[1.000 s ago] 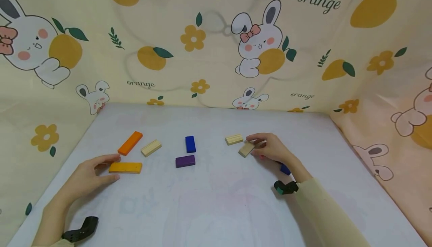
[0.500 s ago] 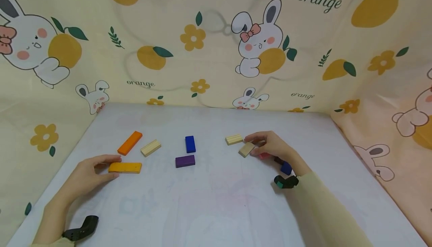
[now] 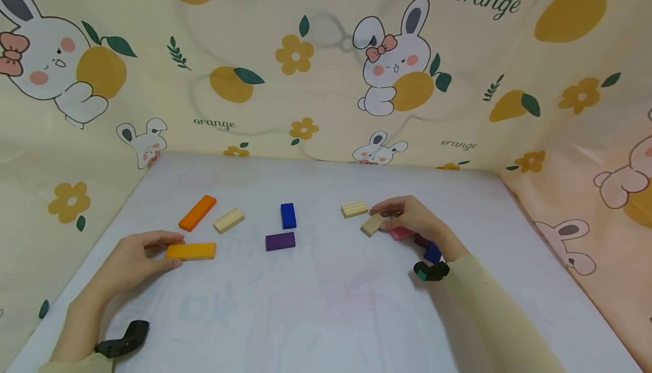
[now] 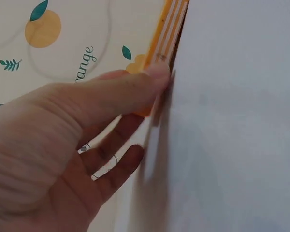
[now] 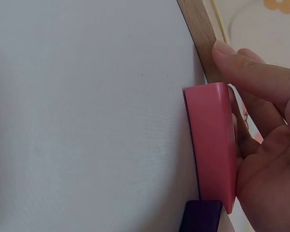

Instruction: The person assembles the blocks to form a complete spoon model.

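On the white tabletop, my left hand (image 3: pixel 129 261) pinches the near end of a yellow block (image 3: pixel 197 251) between thumb and fingers. In the left wrist view the thumb lies along the striped side of that block (image 4: pixel 169 34). My right hand (image 3: pixel 415 218) holds a plain wooden block (image 3: pixel 370 226) by its right end. The right wrist view has the thumb on the wooden block (image 5: pixel 199 36), with the other fingers partly hidden behind. Under the right palm lies a pink block (image 5: pixel 210 140), its end close to the wooden one.
An orange block (image 3: pixel 197 213) and a light wooden block (image 3: pixel 229 221) lie behind the yellow one. Mid-table are a blue block (image 3: pixel 288 215) and a purple block (image 3: pixel 280 241). Another light wooden block (image 3: pixel 354 209) sits beside my right fingertips; a dark blue block (image 3: pixel 433 252) lies by that wrist.
My left thumb has come in from a gap to touch the yellow block. The right hand has shifted slightly away from me, uncovering more of the pink block; the blocks stay about where they were.
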Demonstrator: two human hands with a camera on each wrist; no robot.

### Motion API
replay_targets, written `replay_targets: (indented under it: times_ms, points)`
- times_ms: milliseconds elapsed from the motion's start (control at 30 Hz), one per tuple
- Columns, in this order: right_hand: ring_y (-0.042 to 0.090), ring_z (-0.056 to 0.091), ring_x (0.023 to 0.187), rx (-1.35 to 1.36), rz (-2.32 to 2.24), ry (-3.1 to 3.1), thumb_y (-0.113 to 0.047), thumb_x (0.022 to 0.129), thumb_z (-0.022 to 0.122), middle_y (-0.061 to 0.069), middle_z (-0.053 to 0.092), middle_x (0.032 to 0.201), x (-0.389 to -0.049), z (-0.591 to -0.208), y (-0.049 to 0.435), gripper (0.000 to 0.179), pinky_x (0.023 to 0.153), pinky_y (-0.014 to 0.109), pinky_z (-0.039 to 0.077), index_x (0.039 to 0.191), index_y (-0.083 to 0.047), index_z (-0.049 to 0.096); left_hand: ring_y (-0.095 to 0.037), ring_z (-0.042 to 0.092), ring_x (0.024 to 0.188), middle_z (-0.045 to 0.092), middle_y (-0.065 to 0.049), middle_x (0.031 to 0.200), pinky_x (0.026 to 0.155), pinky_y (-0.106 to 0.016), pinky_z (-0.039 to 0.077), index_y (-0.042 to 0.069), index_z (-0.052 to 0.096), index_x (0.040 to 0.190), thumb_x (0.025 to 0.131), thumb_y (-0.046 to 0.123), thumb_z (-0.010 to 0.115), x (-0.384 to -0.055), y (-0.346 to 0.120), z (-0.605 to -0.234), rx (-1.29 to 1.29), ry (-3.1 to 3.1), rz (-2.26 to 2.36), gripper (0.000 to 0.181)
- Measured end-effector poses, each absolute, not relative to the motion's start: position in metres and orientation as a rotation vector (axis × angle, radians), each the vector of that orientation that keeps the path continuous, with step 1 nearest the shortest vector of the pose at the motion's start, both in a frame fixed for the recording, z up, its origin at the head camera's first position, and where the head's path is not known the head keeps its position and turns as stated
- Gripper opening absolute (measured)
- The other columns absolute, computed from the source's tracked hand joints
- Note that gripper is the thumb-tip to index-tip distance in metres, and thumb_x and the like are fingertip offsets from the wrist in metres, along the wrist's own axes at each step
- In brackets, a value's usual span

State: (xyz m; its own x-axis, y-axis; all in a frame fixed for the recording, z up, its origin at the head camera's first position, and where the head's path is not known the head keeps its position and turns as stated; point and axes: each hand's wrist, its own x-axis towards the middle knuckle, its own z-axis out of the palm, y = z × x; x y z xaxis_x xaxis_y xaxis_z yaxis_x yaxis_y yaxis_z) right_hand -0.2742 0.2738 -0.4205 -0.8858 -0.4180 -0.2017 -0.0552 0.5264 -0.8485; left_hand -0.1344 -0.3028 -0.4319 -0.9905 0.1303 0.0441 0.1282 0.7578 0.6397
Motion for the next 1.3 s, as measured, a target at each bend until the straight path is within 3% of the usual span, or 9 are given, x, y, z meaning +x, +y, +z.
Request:
replay_targets:
  times_ms: [267, 400, 700, 1100, 1300]
  points:
    - [0.023, 0.059, 0.112, -0.385, -1.315, 2.403, -0.013, 0.083, 0.081, 0.003, 0.068, 0.119, -0.275, -0.423, 0.275, 0.038, 0.102, 0.044, 0.041, 0.12, -0.014, 0.072, -0.036, 0.059, 0.106, 0.066, -0.012, 0.121, 0.087, -0.056, 0.047, 0.011, 0.071, 0.12, 0.079, 0.034, 0.084, -0.13, -0.281, -0.41, 0.226, 2.971, 1.275, 0.049]
    - [0.022, 0.059, 0.112, -0.386, -1.302, 2.411, -0.013, 0.083, 0.081, 0.003, 0.068, 0.119, -0.274, -0.422, 0.275, 0.038, 0.102, 0.043, 0.041, 0.12, -0.014, 0.072, -0.029, 0.06, 0.104, 0.068, -0.004, 0.117, 0.086, -0.051, 0.048, 0.012, 0.072, 0.119, 0.08, 0.031, 0.084, -0.132, -0.253, -0.404, 0.293, 2.972, 1.341, 0.045]
    - [0.024, 0.058, 0.111, -0.371, -1.32, 2.392, -0.014, 0.083, 0.08, 0.003, 0.068, 0.118, -0.273, -0.422, 0.275, 0.038, 0.102, 0.044, 0.04, 0.12, -0.015, 0.072, -0.015, 0.061, 0.094, 0.071, 0.009, 0.102, 0.088, -0.05, 0.048, 0.011, 0.074, 0.113, 0.076, 0.022, 0.087, -0.134, -0.173, -0.403, 0.485, 2.883, 1.356, 0.04]
    - [0.025, 0.058, 0.11, -0.357, -1.315, 2.396, -0.013, 0.084, 0.079, 0.004, 0.068, 0.118, -0.272, -0.422, 0.277, 0.038, 0.102, 0.044, 0.038, 0.121, -0.015, 0.071, -0.01, 0.062, 0.084, 0.071, 0.002, 0.102, 0.077, -0.028, 0.055, 0.005, 0.074, 0.108, 0.075, 0.013, 0.086, -0.137, -0.097, -0.413, 0.505, 2.838, 1.398, 0.036]
    - [0.025, 0.058, 0.109, -0.355, -1.314, 2.398, -0.013, 0.084, 0.08, 0.003, 0.068, 0.117, -0.272, -0.421, 0.274, 0.038, 0.099, 0.042, 0.041, 0.12, -0.014, 0.071, -0.009, 0.059, 0.076, 0.071, 0.002, 0.095, 0.071, -0.027, 0.052, 0.007, 0.073, 0.102, 0.075, 0.015, 0.086, -0.143, -0.078, -0.424, 0.564, 2.913, 1.296, 0.031]
